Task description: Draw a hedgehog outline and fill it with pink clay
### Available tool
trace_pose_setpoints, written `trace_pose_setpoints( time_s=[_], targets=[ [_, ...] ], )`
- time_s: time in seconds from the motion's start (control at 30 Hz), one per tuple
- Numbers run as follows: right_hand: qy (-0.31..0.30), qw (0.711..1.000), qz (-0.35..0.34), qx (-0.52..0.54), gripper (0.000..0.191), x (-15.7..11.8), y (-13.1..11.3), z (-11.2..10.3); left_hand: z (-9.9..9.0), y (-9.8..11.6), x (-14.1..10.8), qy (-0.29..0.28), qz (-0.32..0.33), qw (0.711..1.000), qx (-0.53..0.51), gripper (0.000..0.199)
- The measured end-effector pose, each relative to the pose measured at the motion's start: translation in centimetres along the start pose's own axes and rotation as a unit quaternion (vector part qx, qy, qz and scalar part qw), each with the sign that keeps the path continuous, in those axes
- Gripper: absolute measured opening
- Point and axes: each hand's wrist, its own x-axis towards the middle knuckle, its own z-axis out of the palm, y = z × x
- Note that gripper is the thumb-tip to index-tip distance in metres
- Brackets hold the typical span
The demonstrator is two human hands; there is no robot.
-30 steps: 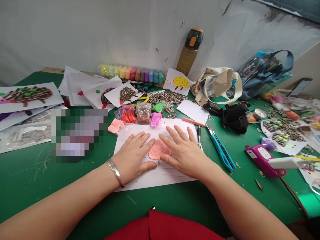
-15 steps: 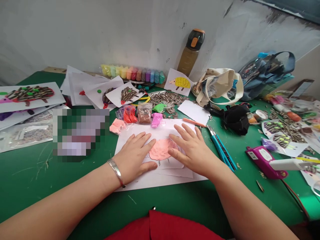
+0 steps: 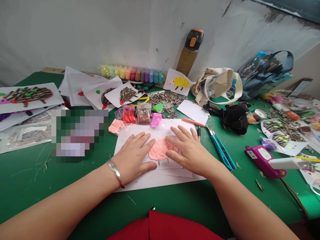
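Observation:
A flattened patch of pink clay (image 3: 158, 150) lies on a drawing on white paper (image 3: 150, 184), with short pencilled legs below it. My left hand (image 3: 135, 155) rests on the paper at the patch's left side, fingers spread, thumb toward the drawing. Over the patch's right edge lie the fingers of my right hand (image 3: 187, 150), spread apart and covering part of it. Neither hand grips anything. Beyond the paper sit a lump of pink clay (image 3: 116, 126) and bags of red clay (image 3: 129, 115), brown clay (image 3: 144, 113) and magenta clay (image 3: 156, 120).
Right of the paper lie a blue utility knife (image 3: 221, 148), an orange pen (image 3: 193, 122) and a magenta glue gun (image 3: 265, 161). Sunflower seeds (image 3: 170, 100) are heaped at the back. A bottle (image 3: 190, 51) leans on the wall near a cloth bag (image 3: 217, 86). Finished hedgehog pictures (image 3: 27, 96) lie left.
My right hand has shifted slightly left and down over the clay, covering its right edge. My left hand stays in about the same place.

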Motion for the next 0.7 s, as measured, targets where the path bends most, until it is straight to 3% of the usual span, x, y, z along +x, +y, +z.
trace_pose_setpoints(
  time_s=[0.13, 0.4, 0.57, 0.7],
  targets=[
    [0.000, 1.000, 0.001, 0.006, 0.062, 0.51, -0.19, 0.61, -0.09, 0.01, -0.06, -0.005, -0.002, 1.000, -0.004, 0.072],
    [-0.004, 1.000, -0.027, 0.008, 0.052, 0.41, -0.74, 0.47, -0.06, 0.03, 0.01, 0.007, 0.003, 1.000, -0.003, 0.071],
    [0.024, 1.000, -0.002, -0.007, 0.058, 0.51, -0.13, 0.82, -0.06, 0.00, -0.08, 0.006, -0.001, 1.000, -0.009, 0.071],
    [0.002, 1.000, -0.013, -0.006, 0.057, 0.58, -0.29, 0.92, -0.03, 0.00, -0.02, 0.002, 0.000, 1.000, -0.006, 0.070]
  ],
)
